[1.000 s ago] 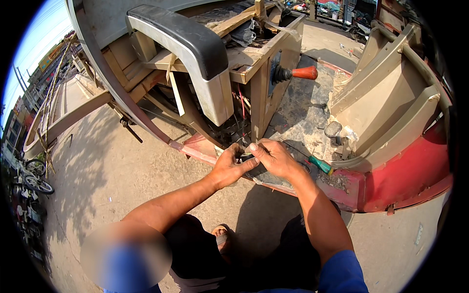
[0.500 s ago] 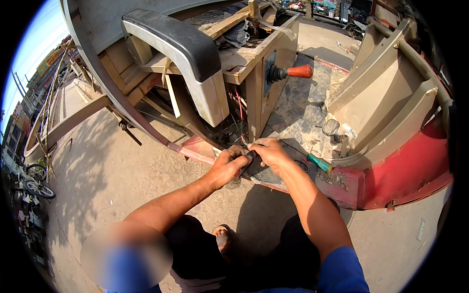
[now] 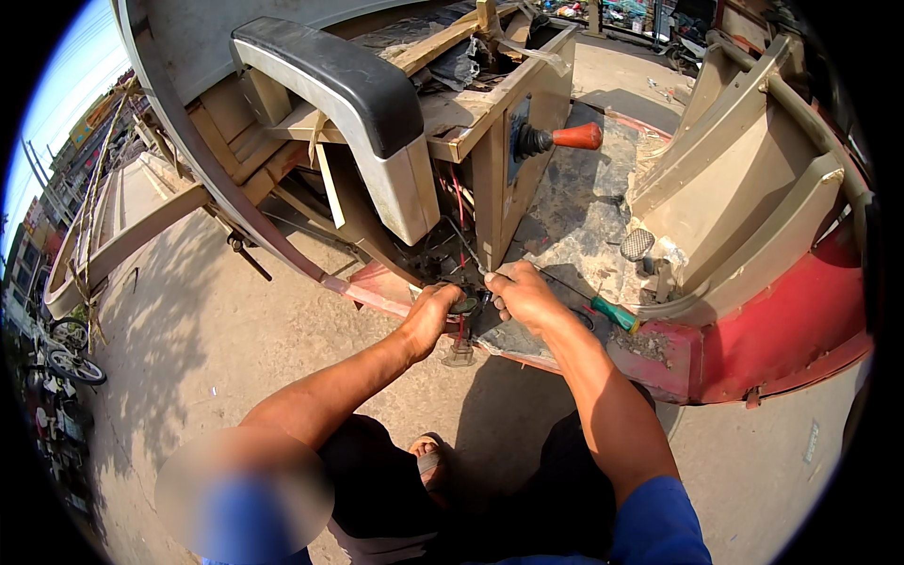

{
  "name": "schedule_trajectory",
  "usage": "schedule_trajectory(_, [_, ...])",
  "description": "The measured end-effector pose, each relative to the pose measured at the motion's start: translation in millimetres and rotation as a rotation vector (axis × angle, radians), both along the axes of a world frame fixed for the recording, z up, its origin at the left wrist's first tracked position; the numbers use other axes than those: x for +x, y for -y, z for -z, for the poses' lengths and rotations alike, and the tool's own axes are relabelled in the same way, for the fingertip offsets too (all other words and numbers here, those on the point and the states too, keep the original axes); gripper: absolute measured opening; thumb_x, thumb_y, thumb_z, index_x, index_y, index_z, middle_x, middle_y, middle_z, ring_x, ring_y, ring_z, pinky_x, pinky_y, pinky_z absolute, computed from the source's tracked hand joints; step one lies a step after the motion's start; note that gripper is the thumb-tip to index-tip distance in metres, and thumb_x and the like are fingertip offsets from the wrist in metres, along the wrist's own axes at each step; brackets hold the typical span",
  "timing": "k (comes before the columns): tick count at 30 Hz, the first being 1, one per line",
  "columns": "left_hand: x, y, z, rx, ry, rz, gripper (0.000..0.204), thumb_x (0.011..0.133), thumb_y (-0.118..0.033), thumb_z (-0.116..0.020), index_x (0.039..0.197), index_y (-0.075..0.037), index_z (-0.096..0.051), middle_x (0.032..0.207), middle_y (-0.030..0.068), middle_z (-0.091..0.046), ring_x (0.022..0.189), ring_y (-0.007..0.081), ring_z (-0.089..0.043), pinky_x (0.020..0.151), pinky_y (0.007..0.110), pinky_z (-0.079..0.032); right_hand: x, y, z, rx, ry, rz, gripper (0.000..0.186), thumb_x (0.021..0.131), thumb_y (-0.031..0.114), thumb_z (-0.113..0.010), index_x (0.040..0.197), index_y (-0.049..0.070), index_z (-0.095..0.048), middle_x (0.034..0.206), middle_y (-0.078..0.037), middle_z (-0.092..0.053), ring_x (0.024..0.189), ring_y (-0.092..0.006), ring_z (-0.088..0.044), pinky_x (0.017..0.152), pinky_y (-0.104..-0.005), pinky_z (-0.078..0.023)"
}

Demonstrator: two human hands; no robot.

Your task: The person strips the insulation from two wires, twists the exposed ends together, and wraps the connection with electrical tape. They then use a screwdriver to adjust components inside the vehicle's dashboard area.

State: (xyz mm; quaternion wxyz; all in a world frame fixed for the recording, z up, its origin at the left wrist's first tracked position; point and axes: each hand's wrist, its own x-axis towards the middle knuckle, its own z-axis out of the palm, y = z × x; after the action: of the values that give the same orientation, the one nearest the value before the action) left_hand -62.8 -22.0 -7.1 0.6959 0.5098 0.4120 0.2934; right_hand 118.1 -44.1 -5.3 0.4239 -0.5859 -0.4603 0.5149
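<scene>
My left hand (image 3: 435, 315) is closed around a dark, roundish piece (image 3: 463, 306) whose kind I cannot make out, at the edge of the vehicle's floor. A red wire (image 3: 459, 198) hangs down from beneath the wooden seat box, and red shows again just below the dark piece. To the right, my right hand (image 3: 524, 296) pinches the lower end of a thin grey cable (image 3: 467, 247) by the box's front corner. The hidden fingertips of my left hand leave its exact grip unclear.
A green-handled screwdriver (image 3: 614, 314) lies on the dusty floor panel to the right. A lever with a red grip (image 3: 576, 137) sticks out from the box (image 3: 490, 193). Above my left hand hangs a grey-and-black armrest (image 3: 391, 141). A metal pedal (image 3: 637, 246) stands farther right.
My hands have moved apart from each other. The right one now holds the grey cable, and the dark piece in the left shows more plainly.
</scene>
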Motion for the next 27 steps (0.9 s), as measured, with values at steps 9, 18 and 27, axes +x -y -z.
schedule_trajectory(9, [6,-3,23,0.33,-0.048,-0.016,0.014,0.088,-0.004,-0.061,0.101,-0.006,-0.059,0.094,0.0032,-0.06,0.084,0.0137,-0.057,0.073,0.031,-0.049,-5,7,-1,0.047,-0.009,-0.003,0.028,0.092,0.022,-0.061,0.085,-0.005,-0.065,0.066,-0.006,-0.057,0.058,-0.0143,-0.054,0.049,-0.0305,-0.044])
schedule_trajectory(18, [12,6,18,0.764,-0.311,-0.068,0.007,0.083,-0.002,-0.066,0.089,0.001,-0.063,0.098,0.012,-0.059,0.096,0.0218,-0.055,0.079,0.032,-0.046,-3,4,13,0.193,0.295,0.055,0.033,0.088,0.025,-0.064,0.079,-0.007,-0.066,0.068,-0.013,-0.065,0.066,-0.0218,-0.063,0.062,-0.0384,-0.046])
schedule_trajectory(27, [10,7,12,0.837,-0.363,0.041,0.02,0.076,-0.006,-0.074,0.094,0.001,-0.071,0.108,0.0143,-0.057,0.103,0.0244,-0.053,0.086,0.036,-0.044,0,13,-2,0.12,0.195,0.036,0.028,0.087,0.025,-0.063,0.081,-0.002,-0.069,0.058,-0.01,-0.062,0.055,-0.019,-0.062,0.057,-0.038,-0.048])
